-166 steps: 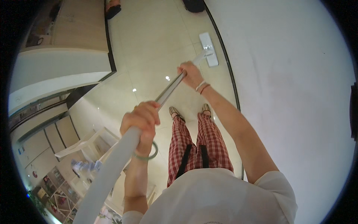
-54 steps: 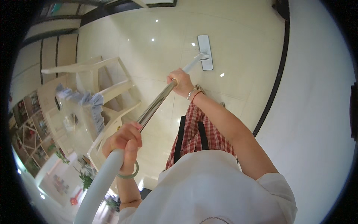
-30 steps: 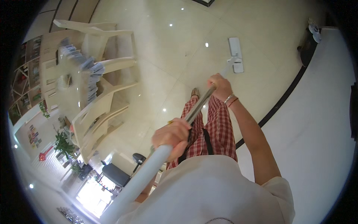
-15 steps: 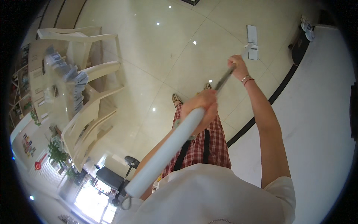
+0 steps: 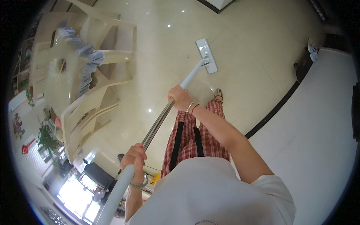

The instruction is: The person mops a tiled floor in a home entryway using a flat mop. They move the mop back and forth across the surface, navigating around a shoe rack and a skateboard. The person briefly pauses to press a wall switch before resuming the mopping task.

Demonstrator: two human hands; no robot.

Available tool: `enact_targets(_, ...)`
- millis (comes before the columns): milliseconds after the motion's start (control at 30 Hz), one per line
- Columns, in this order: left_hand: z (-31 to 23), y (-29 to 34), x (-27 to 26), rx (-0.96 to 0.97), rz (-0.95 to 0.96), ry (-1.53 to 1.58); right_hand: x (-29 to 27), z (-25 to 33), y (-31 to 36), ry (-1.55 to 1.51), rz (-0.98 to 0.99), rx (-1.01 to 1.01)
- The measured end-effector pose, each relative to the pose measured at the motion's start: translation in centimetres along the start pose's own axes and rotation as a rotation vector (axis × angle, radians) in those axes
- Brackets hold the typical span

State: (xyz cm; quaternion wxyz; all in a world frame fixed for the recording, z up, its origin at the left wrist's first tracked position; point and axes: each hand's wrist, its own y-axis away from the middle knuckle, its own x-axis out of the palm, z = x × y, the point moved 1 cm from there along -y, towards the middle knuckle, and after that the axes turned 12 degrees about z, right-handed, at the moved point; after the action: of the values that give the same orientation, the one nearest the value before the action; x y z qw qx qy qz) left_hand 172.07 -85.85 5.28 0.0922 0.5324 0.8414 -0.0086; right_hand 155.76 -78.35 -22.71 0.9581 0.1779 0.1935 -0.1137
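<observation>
In the head view, both hands hold a flat mop [image 5: 156, 125]: the left hand [image 5: 134, 155] is wrapped round the pale upper part of its pole at the lower left of centre, and the right hand [image 5: 181, 98] is closed round it near the middle of the frame. The mop head [image 5: 207, 52] lies on the floor [image 5: 161, 63] at upper centre, well apart from the wall.

The striped shoe [image 5: 218, 94] is near the lower end of the mop head, so a short pull back toward the body could knock the toe. A twist of the pole might tip the head onto its edge at the joint. The pole's upper end runs out at the lower left; a wide swing that way could bump the pale chair [image 5: 90, 108]. The floor looks glossy — if damp, it could be slippery, though wetness cannot be told.

The floor is cream tile with thin joints and bright reflections of lights. At upper left stands a table [image 5: 48, 82] under a clear cover, with a ruffled bluish cloth [image 5: 85, 63] along its near side. A leafy plant [image 5: 48, 138] and a bright window [image 5: 77, 195] fill the lower left. On the right, a white wall [image 5: 315, 131] meets the tiles along a black skirting strip [image 5: 277, 112].
</observation>
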Motion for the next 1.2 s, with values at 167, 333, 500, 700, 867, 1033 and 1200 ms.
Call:
enact_targets(167,-1.5,4.4,-3.5,0.021,-0.097,-0.06,4.3,5.7,-1.0,-0.024,0.184,-0.071)
enact_targets(333,-0.7,2.6,-2.5,0.186,0.042,0.042,0.3,6.2,-0.4,0.077,0.28,-0.042)
enact_targets(500,-1.0,-3.8,2.0,0.288,0.181,0.143,-5.5,2.1,0.1,0.055,0.165,-0.019)
enact_targets(700,-0.6,-10.3,8.4,0.351,0.177,0.178,-13.9,-2.8,0.2,0.069,0.1,-0.011)
enact_targets(867,2.0,-16.0,15.5,0.406,0.04,0.226,-21.5,-9.8,-0.9,0.167,0.016,-0.07)
enact_targets(1033,2.3,-20.6,20.6,0.345,-0.051,0.215,-28.4,-13.7,-2.0,0.226,0.161,-0.011)
enact_targets(1200,1.8,-20.0,17.4,0.183,-0.193,0.23,-25.6,-13.8,-4.5,0.224,0.1,-0.172)
